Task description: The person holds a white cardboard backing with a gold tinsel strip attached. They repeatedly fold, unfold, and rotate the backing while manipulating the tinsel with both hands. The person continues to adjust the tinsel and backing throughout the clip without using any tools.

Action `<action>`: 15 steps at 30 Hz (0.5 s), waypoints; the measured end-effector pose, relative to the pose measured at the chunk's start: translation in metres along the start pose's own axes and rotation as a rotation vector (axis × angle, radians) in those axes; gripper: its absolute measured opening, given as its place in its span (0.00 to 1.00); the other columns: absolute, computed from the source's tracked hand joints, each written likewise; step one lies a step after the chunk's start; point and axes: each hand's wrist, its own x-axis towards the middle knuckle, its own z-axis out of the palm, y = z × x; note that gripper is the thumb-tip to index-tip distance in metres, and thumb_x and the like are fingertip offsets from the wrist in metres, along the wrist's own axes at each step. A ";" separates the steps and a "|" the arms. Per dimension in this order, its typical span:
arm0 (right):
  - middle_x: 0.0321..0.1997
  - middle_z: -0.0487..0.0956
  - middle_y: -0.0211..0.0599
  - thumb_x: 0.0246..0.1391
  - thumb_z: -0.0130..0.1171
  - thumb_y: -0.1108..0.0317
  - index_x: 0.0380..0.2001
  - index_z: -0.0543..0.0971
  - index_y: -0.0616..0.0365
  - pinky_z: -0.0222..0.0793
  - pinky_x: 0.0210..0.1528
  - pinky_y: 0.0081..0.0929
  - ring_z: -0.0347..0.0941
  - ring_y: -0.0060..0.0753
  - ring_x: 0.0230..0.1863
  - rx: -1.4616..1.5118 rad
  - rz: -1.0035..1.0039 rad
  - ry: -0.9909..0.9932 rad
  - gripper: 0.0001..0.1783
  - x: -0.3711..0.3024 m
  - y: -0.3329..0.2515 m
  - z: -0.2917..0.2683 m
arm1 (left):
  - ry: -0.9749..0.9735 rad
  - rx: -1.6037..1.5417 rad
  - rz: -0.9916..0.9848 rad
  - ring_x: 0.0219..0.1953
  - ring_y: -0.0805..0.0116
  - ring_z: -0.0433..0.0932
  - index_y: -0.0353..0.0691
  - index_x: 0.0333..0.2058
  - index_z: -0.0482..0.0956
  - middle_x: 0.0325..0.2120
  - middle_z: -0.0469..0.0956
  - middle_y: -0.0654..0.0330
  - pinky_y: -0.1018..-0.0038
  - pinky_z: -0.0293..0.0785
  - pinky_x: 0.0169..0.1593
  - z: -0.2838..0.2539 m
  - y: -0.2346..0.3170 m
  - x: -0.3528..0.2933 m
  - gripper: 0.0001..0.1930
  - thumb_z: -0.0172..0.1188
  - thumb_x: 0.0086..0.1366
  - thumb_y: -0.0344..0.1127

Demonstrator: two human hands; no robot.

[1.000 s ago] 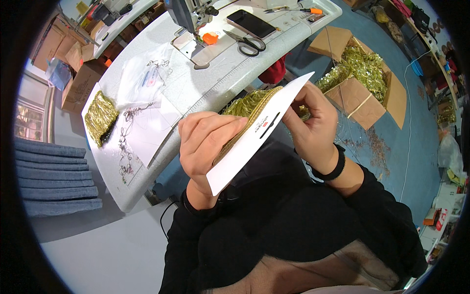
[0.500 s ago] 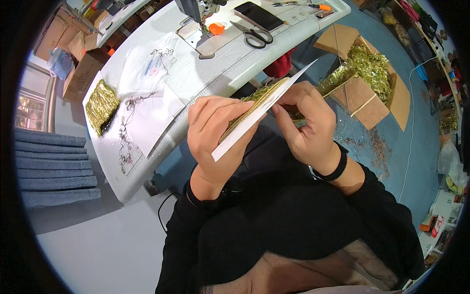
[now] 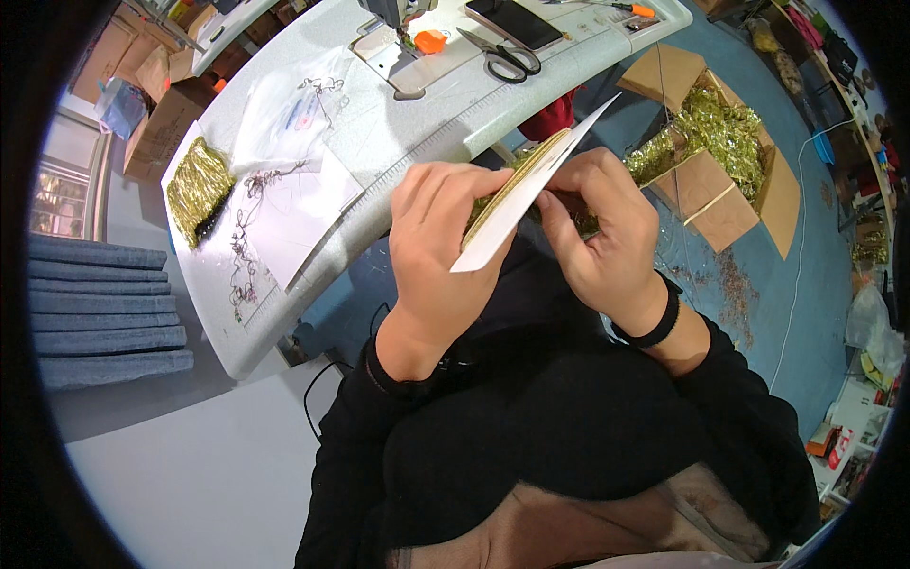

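A flat white card [image 3: 536, 194] is held on a slant in front of my chest, its edge turned partly toward me. Layers of gold tinsel trim [image 3: 547, 152] lie against its far side. My left hand [image 3: 436, 242] grips the card and trim from the left, with the thumb along the top layers. To the right of the card, my right hand [image 3: 611, 223] is closed, thumb and fingers together. Gold tinsel fringe [image 3: 580, 226] shows within and under its fingers, partly hidden by the hand.
Ahead is a white table [image 3: 408, 152] with a sewing machine [image 3: 398, 14], black-handled scissors [image 3: 507, 59] and a phone [image 3: 515, 21]. A gold fringe bundle [image 3: 199, 190] lies at its left end, near loose dark threads. An open cardboard box [image 3: 706, 194] of gold tinsel stands at right.
The card has moved up and a little right and stands more steeply. My left hand has shifted right with it; my right hand stays closed beside the card. The whole view has shifted slightly.
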 end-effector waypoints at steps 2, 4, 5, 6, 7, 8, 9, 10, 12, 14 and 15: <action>0.34 0.76 0.43 0.48 0.67 0.81 0.35 0.80 0.65 0.73 0.32 0.31 0.77 0.44 0.29 0.005 -0.017 0.018 0.09 0.000 -0.001 0.001 | -0.006 0.011 -0.001 0.36 0.56 0.78 0.33 0.36 0.83 0.32 0.82 0.55 0.68 0.73 0.44 0.005 0.000 0.003 0.08 0.71 0.57 0.23; 0.33 0.76 0.43 0.48 0.67 0.82 0.35 0.80 0.65 0.72 0.31 0.31 0.76 0.44 0.29 -0.005 -0.024 0.022 0.09 0.000 0.000 0.000 | -0.008 0.027 0.010 0.36 0.55 0.78 0.33 0.37 0.82 0.33 0.82 0.55 0.67 0.73 0.44 0.008 0.001 0.006 0.08 0.69 0.59 0.23; 0.33 0.76 0.43 0.48 0.67 0.81 0.35 0.80 0.65 0.72 0.31 0.32 0.76 0.44 0.28 -0.019 -0.026 0.020 0.09 0.000 0.000 0.000 | -0.014 0.026 0.007 0.37 0.54 0.78 0.33 0.37 0.82 0.33 0.82 0.55 0.66 0.73 0.44 0.009 0.001 0.007 0.07 0.69 0.59 0.23; 0.32 0.75 0.43 0.48 0.67 0.81 0.35 0.80 0.64 0.72 0.31 0.32 0.76 0.44 0.28 -0.034 -0.021 0.020 0.09 0.000 0.001 -0.001 | -0.016 0.020 0.002 0.37 0.54 0.78 0.33 0.37 0.82 0.33 0.82 0.55 0.66 0.73 0.44 0.010 0.001 0.007 0.07 0.69 0.59 0.23; 0.32 0.75 0.43 0.48 0.67 0.81 0.35 0.80 0.64 0.72 0.31 0.32 0.76 0.44 0.28 -0.021 -0.009 0.014 0.09 0.000 0.001 -0.001 | -0.035 0.019 0.001 0.37 0.54 0.77 0.33 0.37 0.82 0.33 0.81 0.54 0.66 0.73 0.43 0.010 0.001 0.008 0.07 0.68 0.59 0.23; 0.32 0.75 0.43 0.48 0.67 0.81 0.35 0.80 0.64 0.72 0.30 0.32 0.75 0.44 0.28 -0.009 0.009 0.011 0.09 0.000 0.001 -0.001 | -0.051 0.013 -0.002 0.37 0.53 0.77 0.33 0.37 0.81 0.33 0.81 0.54 0.65 0.73 0.43 0.010 0.002 0.008 0.07 0.68 0.60 0.23; 0.32 0.75 0.43 0.48 0.67 0.81 0.35 0.80 0.64 0.72 0.30 0.32 0.75 0.44 0.28 -0.002 0.018 0.002 0.09 0.000 0.002 -0.002 | -0.067 0.008 -0.007 0.37 0.53 0.77 0.33 0.37 0.81 0.33 0.80 0.54 0.65 0.73 0.43 0.009 0.002 0.007 0.07 0.68 0.60 0.23; 0.32 0.75 0.42 0.50 0.66 0.82 0.35 0.80 0.65 0.70 0.30 0.29 0.75 0.40 0.28 0.002 0.025 -0.007 0.08 0.000 0.002 -0.002 | -0.081 0.013 -0.024 0.37 0.52 0.77 0.32 0.37 0.80 0.33 0.79 0.54 0.64 0.72 0.43 0.009 0.002 0.006 0.07 0.68 0.60 0.23; 0.32 0.75 0.40 0.52 0.64 0.85 0.34 0.80 0.68 0.67 0.30 0.23 0.74 0.31 0.27 0.000 0.012 -0.031 0.06 0.001 0.003 -0.003 | -0.107 0.024 -0.059 0.37 0.51 0.76 0.32 0.37 0.79 0.33 0.78 0.53 0.63 0.72 0.42 0.007 0.003 0.004 0.07 0.67 0.60 0.23; 0.32 0.75 0.42 0.50 0.66 0.82 0.34 0.80 0.66 0.70 0.30 0.28 0.75 0.39 0.27 0.002 0.046 -0.034 0.07 0.002 0.003 -0.003 | -0.126 0.029 -0.056 0.37 0.48 0.75 0.31 0.37 0.77 0.33 0.75 0.52 0.61 0.72 0.42 0.007 0.003 0.003 0.08 0.66 0.61 0.23; 0.32 0.75 0.43 0.50 0.67 0.81 0.34 0.80 0.65 0.72 0.30 0.31 0.76 0.43 0.27 0.003 0.064 -0.029 0.08 0.002 0.002 -0.002 | -0.130 0.031 -0.067 0.37 0.48 0.75 0.31 0.37 0.76 0.33 0.75 0.52 0.61 0.72 0.42 0.007 0.003 0.002 0.08 0.65 0.61 0.22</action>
